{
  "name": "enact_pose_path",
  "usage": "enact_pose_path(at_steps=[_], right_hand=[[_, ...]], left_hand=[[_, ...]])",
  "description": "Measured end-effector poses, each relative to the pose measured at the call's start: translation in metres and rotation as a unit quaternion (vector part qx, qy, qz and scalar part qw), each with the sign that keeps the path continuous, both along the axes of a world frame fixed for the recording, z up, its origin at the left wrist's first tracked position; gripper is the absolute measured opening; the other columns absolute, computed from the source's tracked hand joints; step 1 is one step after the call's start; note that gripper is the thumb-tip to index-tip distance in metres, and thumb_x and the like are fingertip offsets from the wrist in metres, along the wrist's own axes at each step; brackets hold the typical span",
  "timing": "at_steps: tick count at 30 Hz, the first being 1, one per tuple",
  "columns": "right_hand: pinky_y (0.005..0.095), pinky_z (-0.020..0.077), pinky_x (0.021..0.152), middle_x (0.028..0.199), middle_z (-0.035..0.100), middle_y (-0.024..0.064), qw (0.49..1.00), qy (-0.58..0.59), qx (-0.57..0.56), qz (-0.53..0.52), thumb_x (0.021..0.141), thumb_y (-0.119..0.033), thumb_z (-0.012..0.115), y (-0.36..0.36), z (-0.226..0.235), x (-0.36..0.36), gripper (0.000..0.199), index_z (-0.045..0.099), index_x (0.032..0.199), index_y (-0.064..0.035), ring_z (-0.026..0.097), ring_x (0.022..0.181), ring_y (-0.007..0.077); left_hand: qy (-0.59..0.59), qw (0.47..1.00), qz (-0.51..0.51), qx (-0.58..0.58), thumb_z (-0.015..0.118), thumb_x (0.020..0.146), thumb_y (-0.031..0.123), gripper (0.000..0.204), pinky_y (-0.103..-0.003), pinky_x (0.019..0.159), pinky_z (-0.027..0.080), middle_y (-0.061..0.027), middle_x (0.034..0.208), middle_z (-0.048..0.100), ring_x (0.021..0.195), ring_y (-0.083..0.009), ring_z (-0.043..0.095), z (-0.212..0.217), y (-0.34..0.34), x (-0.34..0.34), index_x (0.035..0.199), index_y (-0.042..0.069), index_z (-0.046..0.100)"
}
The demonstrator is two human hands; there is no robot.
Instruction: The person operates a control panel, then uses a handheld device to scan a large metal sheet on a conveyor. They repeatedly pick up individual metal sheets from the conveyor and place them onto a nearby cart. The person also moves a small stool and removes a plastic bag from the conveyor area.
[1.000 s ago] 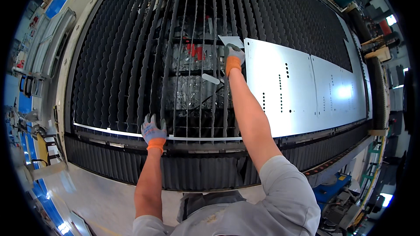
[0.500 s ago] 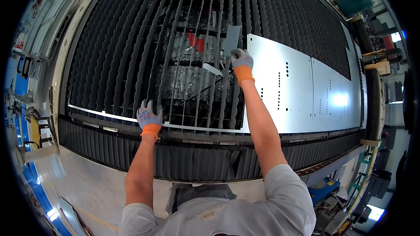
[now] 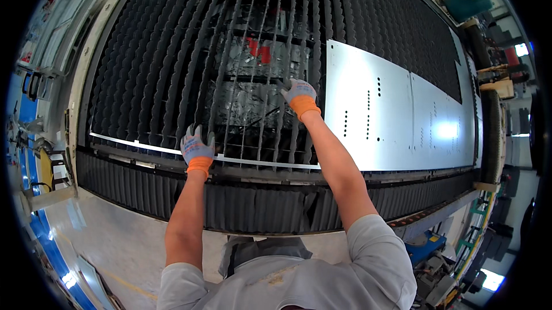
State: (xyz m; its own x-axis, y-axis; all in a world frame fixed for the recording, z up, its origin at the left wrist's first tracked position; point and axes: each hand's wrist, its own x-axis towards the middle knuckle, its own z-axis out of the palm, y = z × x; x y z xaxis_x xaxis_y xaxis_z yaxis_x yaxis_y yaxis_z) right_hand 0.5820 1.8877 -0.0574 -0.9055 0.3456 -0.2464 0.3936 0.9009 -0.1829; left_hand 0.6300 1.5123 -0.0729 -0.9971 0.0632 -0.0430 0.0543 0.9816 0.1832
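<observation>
Both my hands wear grey work gloves with orange cuffs. My left hand (image 3: 198, 144) rests at the front edge of the slatted metal bed, fingers spread, over a thin bright metal strip (image 3: 253, 161) that runs along this edge. Further in, my right hand (image 3: 300, 94) is over the dark wavy-edged slats (image 3: 187, 60), its fingers apart and pointing left, with nothing seen in them. Just right of it lies a large shiny sheet-metal panel (image 3: 353, 94) with rows of small holes. Below the slats, crumpled-looking silvery scrap (image 3: 244, 103) and a red piece (image 3: 259, 51) show through the gaps.
A pleated dark cover (image 3: 253, 209) hangs along the bed's front side, between the bed and my body. Metal frames (image 3: 72, 34) stand at the far left. A green box-shaped object (image 3: 468, 2) is at the far right back. Blue equipment (image 3: 425, 244) stands lower right.
My right hand has moved left and slightly nearer, away from the panel. The grey flat piece at its fingers and the pale strip beside it are out of sight now. My left hand stays put.
</observation>
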Motion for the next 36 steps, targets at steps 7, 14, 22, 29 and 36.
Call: enact_pose_path(at_steps=[7,14,22,29,36], right_hand=[[0.0444,0.0513,0.096,0.12,0.068,0.0125,0.997,0.036,-0.062,0.021,0.086,-0.057,0.065,-0.027,0.026,0.026,0.055,0.067,0.116,-0.0112,0.064,0.113,0.0325],[0.0435,0.0519,0.09,0.112,0.071,0.0156,0.952,0.123,-0.279,-0.025,0.088,-0.039,0.071,-0.033,0.038,0.189,0.039,0.071,0.113,-0.0084,0.066,0.105,0.0355],[0.0367,0.053,0.088,0.108,0.073,0.0132,0.92,0.124,-0.326,-0.181,0.089,-0.027,0.073,-0.05,0.065,0.468,0.033,0.071,0.113,-0.0035,0.068,0.099,0.0264],[0.0346,0.0532,0.09,0.112,0.074,0.0108,0.846,0.1,-0.357,-0.383,0.087,-0.031,0.074,-0.043,0.077,0.618,0.038,0.073,0.114,-0.005,0.07,0.104,0.0224],[0.0303,0.0536,0.092,0.111,0.075,0.0105,0.85,0.166,-0.383,-0.321,0.091,-0.018,0.071,0.009,0.111,0.673,0.032,0.071,0.118,-0.0006,0.069,0.102,0.0165]], left_hand=[[-0.025,1.0,0.002,0.012,0.066,0.089,0.048,0.059,-0.045,0.111,0.038,-0.0149,0.148,0.049,0.132,-0.0335,0.05,0.003,0.003,0.003,0.137,0.013,0.059],[-0.013,1.0,-0.015,0.01,0.067,0.089,0.046,0.059,-0.042,0.11,0.039,-0.0151,0.148,0.049,0.13,-0.0334,0.052,0.005,0.001,0.011,0.137,0.013,0.06],[0.051,0.998,-0.028,0.015,0.067,0.088,0.049,0.061,-0.043,0.113,0.036,-0.0122,0.152,0.047,0.136,-0.0336,0.046,0.009,0.001,0.018,0.138,0.014,0.059],[-0.025,0.922,-0.26,0.285,0.074,0.085,0.028,0.051,-0.04,0.103,0.047,-0.0179,0.126,0.067,0.12,-0.0347,0.062,0.067,0.2,0.099,0.13,0.005,0.064],[-0.194,0.943,-0.124,0.241,0.067,0.078,0.062,0.069,-0.043,0.093,0.052,-0.0233,0.108,0.073,0.108,-0.0374,0.069,-0.038,0.368,0.083,0.108,0.0,0.074]])
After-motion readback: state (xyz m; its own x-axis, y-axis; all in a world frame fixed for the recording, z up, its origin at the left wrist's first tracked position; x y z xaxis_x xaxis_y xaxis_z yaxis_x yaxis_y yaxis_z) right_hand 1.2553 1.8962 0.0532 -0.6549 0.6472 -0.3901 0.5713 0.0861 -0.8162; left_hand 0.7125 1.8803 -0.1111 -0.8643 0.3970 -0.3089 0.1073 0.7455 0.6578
